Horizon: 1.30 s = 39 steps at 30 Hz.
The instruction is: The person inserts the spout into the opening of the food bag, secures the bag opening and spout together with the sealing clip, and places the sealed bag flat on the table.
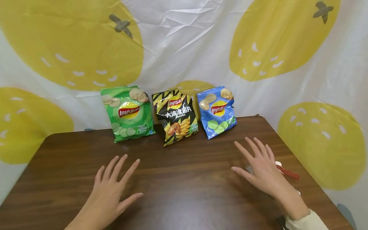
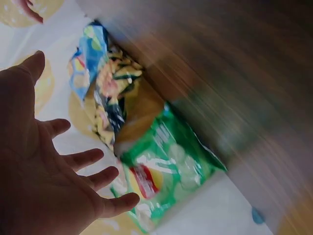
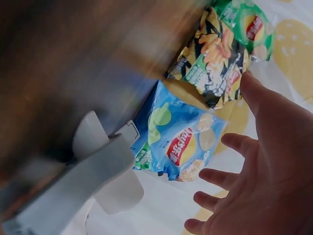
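Three chip bags stand in a row at the back of the table, leaning on the cloth behind. On the left is a green bag (image 1: 130,115), in the middle a black and yellow bag (image 1: 176,116), on the right a blue bag (image 1: 217,111). My left hand (image 1: 109,191) hovers over the front left of the table with fingers spread, holding nothing; the green bag is nearest to it. My right hand (image 1: 263,172), likewise spread and holding nothing, is over the right side, in front of the blue bag. In the right wrist view the blue bag (image 3: 176,139) lies beyond the fingertips.
Partly hidden under my right hand are a red strip (image 1: 288,173) and a white piece beside it. A grey and white object (image 3: 93,171) fills the lower left of the right wrist view. Behind the brown table (image 1: 184,179) hangs a yellow-patterned white cloth (image 1: 184,38).
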Each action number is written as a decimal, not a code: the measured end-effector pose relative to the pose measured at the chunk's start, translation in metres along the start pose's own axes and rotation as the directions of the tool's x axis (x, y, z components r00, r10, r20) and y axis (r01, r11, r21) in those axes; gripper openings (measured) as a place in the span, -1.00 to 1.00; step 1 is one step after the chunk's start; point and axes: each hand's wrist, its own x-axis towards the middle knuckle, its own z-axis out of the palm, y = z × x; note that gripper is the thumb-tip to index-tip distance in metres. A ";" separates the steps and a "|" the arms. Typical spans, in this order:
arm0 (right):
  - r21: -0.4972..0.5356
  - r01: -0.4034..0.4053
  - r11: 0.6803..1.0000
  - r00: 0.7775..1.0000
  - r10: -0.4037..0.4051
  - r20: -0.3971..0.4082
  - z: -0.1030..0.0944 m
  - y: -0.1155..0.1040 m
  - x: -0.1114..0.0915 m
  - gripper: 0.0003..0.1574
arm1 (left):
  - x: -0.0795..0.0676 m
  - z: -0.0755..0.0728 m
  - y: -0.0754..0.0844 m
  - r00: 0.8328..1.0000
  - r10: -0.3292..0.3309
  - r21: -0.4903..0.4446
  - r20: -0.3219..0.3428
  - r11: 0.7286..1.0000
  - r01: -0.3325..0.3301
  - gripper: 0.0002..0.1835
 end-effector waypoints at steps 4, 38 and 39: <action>0.008 -0.003 1.000 1.000 0.003 0.013 0.002 0.005 0.012 -0.01 | 0.016 0.007 0.010 0.999 0.021 -0.100 0.045 0.995 -0.016 -0.04; 0.287 -0.304 0.908 0.952 0.274 0.138 0.043 0.040 0.121 -0.18 | 0.217 0.120 0.120 0.867 -0.005 -0.828 0.499 0.292 0.478 -0.21; 0.291 -0.315 0.903 0.948 0.285 0.142 0.043 0.042 0.123 -0.17 | 0.221 0.122 0.123 0.872 -0.020 -0.831 0.489 0.293 0.473 -0.21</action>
